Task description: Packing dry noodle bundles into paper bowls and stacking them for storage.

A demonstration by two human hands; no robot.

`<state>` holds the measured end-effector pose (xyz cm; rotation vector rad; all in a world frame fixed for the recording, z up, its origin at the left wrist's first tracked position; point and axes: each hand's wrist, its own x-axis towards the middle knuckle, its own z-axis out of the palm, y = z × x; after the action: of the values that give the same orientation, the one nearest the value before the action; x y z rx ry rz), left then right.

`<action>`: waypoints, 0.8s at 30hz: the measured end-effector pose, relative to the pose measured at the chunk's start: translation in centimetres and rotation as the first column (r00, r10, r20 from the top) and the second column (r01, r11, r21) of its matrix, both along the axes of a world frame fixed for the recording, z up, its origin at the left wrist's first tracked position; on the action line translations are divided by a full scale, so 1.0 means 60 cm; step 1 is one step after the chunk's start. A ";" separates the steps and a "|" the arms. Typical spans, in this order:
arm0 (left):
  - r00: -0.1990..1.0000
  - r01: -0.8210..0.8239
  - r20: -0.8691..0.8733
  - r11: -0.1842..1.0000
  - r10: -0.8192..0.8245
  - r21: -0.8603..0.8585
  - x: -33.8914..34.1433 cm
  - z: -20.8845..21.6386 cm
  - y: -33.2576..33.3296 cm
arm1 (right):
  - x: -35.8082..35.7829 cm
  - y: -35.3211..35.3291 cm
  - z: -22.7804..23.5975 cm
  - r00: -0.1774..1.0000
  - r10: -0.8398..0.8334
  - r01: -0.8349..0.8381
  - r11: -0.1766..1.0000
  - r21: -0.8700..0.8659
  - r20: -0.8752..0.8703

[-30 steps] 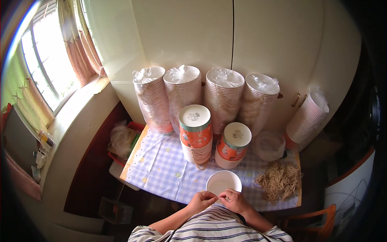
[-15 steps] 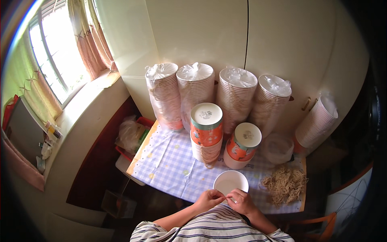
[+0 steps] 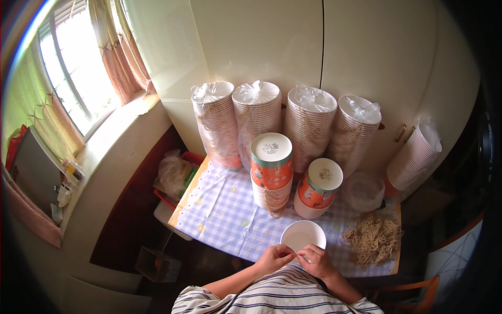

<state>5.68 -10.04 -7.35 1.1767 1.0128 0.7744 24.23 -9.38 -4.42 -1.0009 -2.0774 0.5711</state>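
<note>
My left hand (image 3: 275, 258) and my right hand (image 3: 318, 261) meet at the table's near edge, fingertips pinched together. Whatever lies between them is too small to make out. Just beyond the fingers, a white round paper tub (image 3: 303, 235) stands mouth up, its near rim partly covered by my hands. To the right lies a tangled heap of tan strings (image 3: 373, 238). Behind the tub are two stacks of upside-down orange-and-green paper tubs, a taller one (image 3: 272, 175) with tan strings hanging on its lower part and a shorter one (image 3: 316, 194).
Several tall plastic-wrapped stacks of white tubs (image 3: 309, 131) line the back of the checked tablecloth (image 3: 225, 209). A crumpled clear bag (image 3: 365, 191) sits at right, near a leaning stack (image 3: 413, 157). A red crate (image 3: 193, 158) is left of the table, an orange chair (image 3: 431, 293) at lower right.
The whole scene has shifted slightly to the right in the picture. My hands stay pinched together in front of the white tub, with little visible change in their fingers.
</note>
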 end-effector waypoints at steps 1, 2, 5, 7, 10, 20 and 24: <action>1.000 -0.001 -0.002 1.000 0.001 0.001 -0.002 0.001 0.002 | -0.001 0.002 0.000 1.000 0.000 0.000 1.000 -0.001 -0.001; 1.000 0.004 0.003 1.000 -0.004 0.003 -0.001 0.002 0.002 | 0.000 0.001 -0.001 1.000 -0.001 0.001 1.000 -0.002 -0.002; 1.000 0.009 0.001 1.000 -0.009 0.014 -0.001 0.004 0.002 | 0.000 0.002 -0.002 1.000 0.000 0.000 1.000 0.002 -0.001; 1.000 0.010 -0.005 1.000 -0.009 0.022 0.000 0.004 0.000 | 0.001 0.000 0.000 1.000 -0.002 0.002 1.000 0.001 -0.002; 1.000 0.004 0.010 1.000 -0.005 0.018 0.002 0.000 -0.007 | 0.004 -0.006 0.003 1.000 0.006 -0.006 1.000 -0.015 0.001; 0.999 -0.027 -0.043 0.996 0.031 0.089 -0.003 -0.011 0.001 | 0.003 0.000 -0.019 0.993 -0.055 0.028 0.968 -0.250 -0.103; 0.982 -0.190 0.029 0.964 0.188 0.187 -0.031 -0.045 0.025 | 0.012 0.024 -0.030 0.981 -0.135 0.077 0.930 -0.359 -0.140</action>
<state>3.80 -8.56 -10.08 1.2472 1.0704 1.0461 24.94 -7.96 -6.25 -1.2170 -1.7995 0.9595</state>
